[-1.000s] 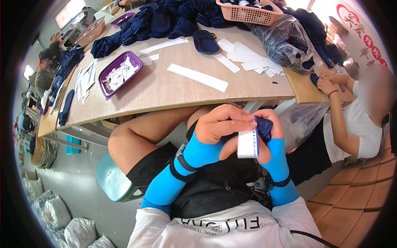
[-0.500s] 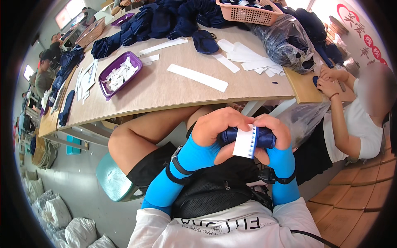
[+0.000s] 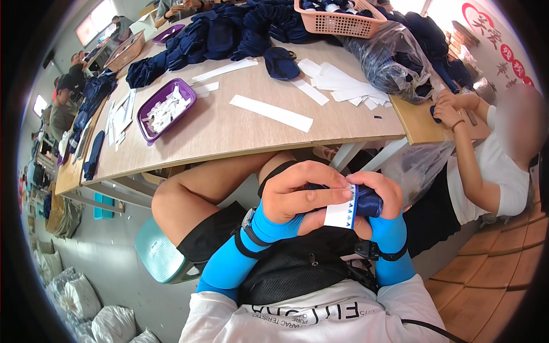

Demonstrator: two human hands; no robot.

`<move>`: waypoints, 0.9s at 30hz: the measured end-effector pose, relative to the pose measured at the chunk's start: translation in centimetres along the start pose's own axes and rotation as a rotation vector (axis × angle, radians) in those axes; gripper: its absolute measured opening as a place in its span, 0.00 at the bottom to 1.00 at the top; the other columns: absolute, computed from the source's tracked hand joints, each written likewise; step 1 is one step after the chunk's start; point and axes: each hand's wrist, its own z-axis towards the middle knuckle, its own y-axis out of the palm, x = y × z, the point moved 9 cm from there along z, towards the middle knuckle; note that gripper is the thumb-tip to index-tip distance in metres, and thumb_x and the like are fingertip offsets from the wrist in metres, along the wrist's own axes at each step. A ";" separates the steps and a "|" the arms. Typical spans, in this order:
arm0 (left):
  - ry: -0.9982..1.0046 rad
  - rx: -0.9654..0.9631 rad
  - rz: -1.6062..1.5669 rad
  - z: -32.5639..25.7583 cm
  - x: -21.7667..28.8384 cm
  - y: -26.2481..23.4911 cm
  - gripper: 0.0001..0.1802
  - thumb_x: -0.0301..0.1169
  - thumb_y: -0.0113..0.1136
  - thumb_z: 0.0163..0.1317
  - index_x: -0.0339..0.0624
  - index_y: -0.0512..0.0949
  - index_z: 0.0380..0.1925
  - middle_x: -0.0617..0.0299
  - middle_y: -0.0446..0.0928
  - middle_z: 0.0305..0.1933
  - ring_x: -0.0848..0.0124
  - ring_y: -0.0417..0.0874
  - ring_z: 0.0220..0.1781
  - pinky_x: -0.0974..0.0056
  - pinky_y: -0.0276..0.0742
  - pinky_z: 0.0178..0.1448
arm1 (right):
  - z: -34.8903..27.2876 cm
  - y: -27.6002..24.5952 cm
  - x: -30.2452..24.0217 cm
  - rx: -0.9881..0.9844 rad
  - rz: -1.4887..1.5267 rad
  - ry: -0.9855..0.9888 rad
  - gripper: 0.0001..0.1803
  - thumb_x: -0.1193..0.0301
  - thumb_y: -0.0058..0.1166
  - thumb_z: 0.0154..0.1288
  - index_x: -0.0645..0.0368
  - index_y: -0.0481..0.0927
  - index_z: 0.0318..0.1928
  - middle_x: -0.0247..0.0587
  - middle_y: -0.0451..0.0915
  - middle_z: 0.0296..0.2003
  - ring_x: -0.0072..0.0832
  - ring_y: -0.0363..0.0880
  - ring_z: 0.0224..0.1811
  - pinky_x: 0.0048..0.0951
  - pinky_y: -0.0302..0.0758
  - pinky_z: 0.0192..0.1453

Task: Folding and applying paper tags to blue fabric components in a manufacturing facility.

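Above my lap, a small roll of shiny navy fabric (image 3: 368, 203) is held between my two hands. A white paper band (image 3: 339, 216) with a blue edge and small blue marks lies around its middle. My left hand (image 3: 303, 197) grips the roll's left part, its fingers laid across the band and covering much of it. On the other end, my right hand (image 3: 384, 191) is wrapped round the roll, with its thumb near the band's upper edge. The band's underside is hidden.
On the table (image 3: 223, 128) ahead lie a long white strip (image 3: 271, 113), a heap of white strips (image 3: 343, 80), a purple basket (image 3: 173, 124) of white pieces and piled navy fabric (image 3: 220, 34). A pink basket (image 3: 343, 24) and plastic bag (image 3: 394, 68) stand behind. A co-worker's hands (image 3: 449, 108) work at right.
My left fingers have moved from the roll's upper side to lie flat over the band, covering more of it. The roll sits slightly lower.
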 end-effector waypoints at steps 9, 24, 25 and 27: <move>0.039 0.013 0.003 0.0 0.4 -0.1 0.17 0.22 0.72 0.57 0.39 0.88 0.49 0.54 0.82 0.49 0.56 0.89 0.50 0.58 0.86 0.53 | 0.0 0.0 0.1 0.003 0.035 0.014 0.33 0.55 0.80 0.55 0.60 0.81 0.55 0.46 0.87 0.41 0.44 0.90 0.39 0.35 0.85 0.43; -0.186 -0.041 -0.111 0.2 -0.4 -0.3 0.12 0.25 0.71 0.58 0.41 0.87 0.43 0.54 0.79 0.48 0.63 0.84 0.47 0.62 0.81 0.51 | -0.2 1.8 1.0 0.174 0.508 0.304 0.34 0.60 0.85 0.51 0.61 0.79 0.52 0.40 0.84 0.37 0.26 0.84 0.37 0.26 0.78 0.42; -0.173 -0.030 -0.121 0.2 -0.3 -0.4 0.12 0.24 0.70 0.58 0.41 0.88 0.44 0.53 0.80 0.49 0.62 0.85 0.47 0.62 0.82 0.51 | -0.4 1.6 1.3 0.174 0.508 0.304 0.34 0.60 0.85 0.51 0.61 0.79 0.52 0.40 0.84 0.37 0.26 0.84 0.37 0.26 0.78 0.42; -0.127 -0.034 -0.067 0.4 0.1 -0.5 0.12 0.24 0.70 0.59 0.40 0.89 0.44 0.53 0.81 0.49 0.62 0.86 0.47 0.61 0.83 0.51 | -0.4 1.2 0.6 0.086 0.280 0.126 0.33 0.64 0.85 0.51 0.59 0.79 0.53 0.41 0.85 0.40 0.27 0.84 0.38 0.27 0.79 0.43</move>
